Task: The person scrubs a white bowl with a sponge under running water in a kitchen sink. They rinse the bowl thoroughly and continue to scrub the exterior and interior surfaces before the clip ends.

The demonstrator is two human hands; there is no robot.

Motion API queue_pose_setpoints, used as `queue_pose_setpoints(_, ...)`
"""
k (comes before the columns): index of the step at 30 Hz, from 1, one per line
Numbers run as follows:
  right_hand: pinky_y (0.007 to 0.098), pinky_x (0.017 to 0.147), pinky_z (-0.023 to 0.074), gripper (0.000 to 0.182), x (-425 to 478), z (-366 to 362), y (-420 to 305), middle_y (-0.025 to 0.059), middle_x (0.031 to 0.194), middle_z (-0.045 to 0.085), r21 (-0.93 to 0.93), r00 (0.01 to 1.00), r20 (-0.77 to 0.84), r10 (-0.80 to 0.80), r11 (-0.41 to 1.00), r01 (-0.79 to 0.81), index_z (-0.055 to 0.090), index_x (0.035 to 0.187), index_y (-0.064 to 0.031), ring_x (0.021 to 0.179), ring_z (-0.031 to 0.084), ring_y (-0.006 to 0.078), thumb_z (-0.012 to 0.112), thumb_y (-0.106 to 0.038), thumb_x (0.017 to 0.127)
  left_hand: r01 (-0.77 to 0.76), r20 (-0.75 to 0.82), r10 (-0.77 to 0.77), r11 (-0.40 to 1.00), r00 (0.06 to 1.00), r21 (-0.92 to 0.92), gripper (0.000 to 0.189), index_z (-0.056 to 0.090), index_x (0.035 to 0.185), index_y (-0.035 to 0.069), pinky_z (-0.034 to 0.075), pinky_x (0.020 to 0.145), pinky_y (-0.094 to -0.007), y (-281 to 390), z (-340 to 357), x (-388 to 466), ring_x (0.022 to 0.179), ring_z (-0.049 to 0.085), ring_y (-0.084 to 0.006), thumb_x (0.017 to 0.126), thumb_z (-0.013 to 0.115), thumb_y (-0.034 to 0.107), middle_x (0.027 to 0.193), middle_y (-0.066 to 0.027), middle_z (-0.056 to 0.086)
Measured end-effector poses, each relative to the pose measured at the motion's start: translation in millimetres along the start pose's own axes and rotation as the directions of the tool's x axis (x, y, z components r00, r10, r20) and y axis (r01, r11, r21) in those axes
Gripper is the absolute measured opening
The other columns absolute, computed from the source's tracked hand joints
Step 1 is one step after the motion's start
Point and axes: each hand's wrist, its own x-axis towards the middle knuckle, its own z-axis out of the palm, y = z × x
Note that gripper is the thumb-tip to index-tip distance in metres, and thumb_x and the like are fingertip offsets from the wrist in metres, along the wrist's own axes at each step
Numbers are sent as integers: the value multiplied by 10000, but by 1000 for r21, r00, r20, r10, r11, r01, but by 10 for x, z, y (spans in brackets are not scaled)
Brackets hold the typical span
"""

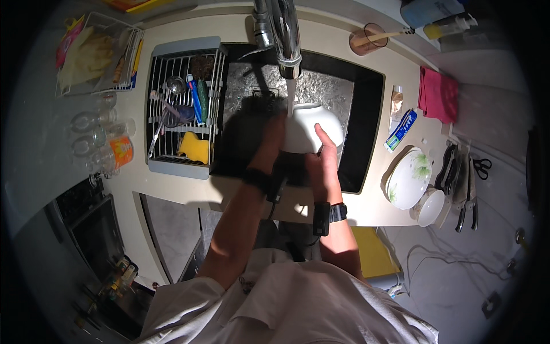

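A white bowl (307,131), turned so that its outside and foot ring show, is between my hands over the kitchen sink (373,107). My right hand (323,157) grips its near right side, with the thumb on the outer wall. At its left side is my left hand (273,135), in shadow; its fingertips are partly hidden, but it appears to hold the bowl. Water runs from the chrome faucet (288,56) down onto the bowl. Both wrists wear black straps with small devices.
Left of the hands, a wire drying rack (184,172) holds a yellow sponge (194,147), a ladle and tubes. Glasses stand farther left. On the right are a pink cloth (437,95), a toothpaste tube (401,130), floral plates (409,178), a small bowl (429,207) and knives (466,185).
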Motion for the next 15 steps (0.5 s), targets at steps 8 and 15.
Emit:
queue_pose_setpoints(8, 190, 778, 454, 511, 103, -13, 148, 47, 1099, 632, -233, 863, 249, -439, 838, 493, 485, 1427, -4, 884, 573, 63, 613, -282, 1017, -228, 267, 298, 937, 916, -265, 477, 525, 1405, 45, 518, 961, -331, -196, -559, -10, 1130, 630, -196, 963, 676, 145, 1214, -104, 672)
queue_pose_setpoints(15, 296, 979, 474, 470, 450, 69, 232, 117, 1183, 650, 331, 991, 60, -122, 939, 96, 540, 1319, 16, 1077, 620, 196, 628, -321, 1004, 59, 39, -44, 830, 998, -554, 311, 632, 1203, 29, 542, 903, -343, 774, 308, -736, 1046, 645, -205, 1006, 629, 270, 1114, -109, 665)
